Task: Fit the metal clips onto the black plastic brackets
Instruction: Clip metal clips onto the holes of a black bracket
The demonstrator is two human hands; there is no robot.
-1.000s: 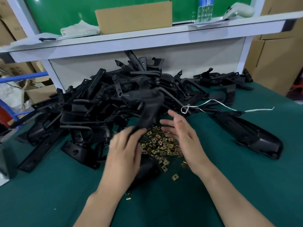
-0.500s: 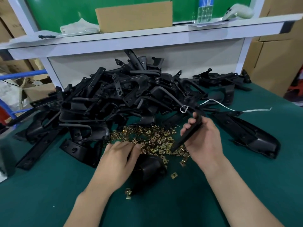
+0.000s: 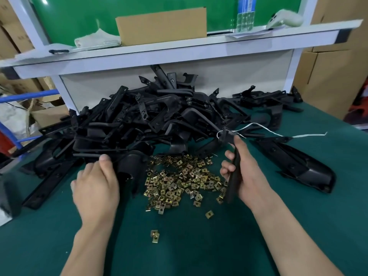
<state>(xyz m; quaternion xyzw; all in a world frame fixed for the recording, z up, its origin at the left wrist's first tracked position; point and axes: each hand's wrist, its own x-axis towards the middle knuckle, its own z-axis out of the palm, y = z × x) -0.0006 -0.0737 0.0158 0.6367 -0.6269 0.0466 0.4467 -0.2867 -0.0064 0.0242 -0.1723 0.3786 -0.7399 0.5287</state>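
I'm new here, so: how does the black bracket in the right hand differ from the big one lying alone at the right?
The held bracket looks slim and is gripped on end by the right hand. The lone bracket is broader, with a rounded end, and lies flat on the green mat, untouched. Both are black plastic.

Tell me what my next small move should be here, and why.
Probably reach the left hand across to the pile of brass-coloured metal clips and pinch one. The right hand grips a black plastic bracket right beside that pile, ready for fitting, and no clip shows in either hand.
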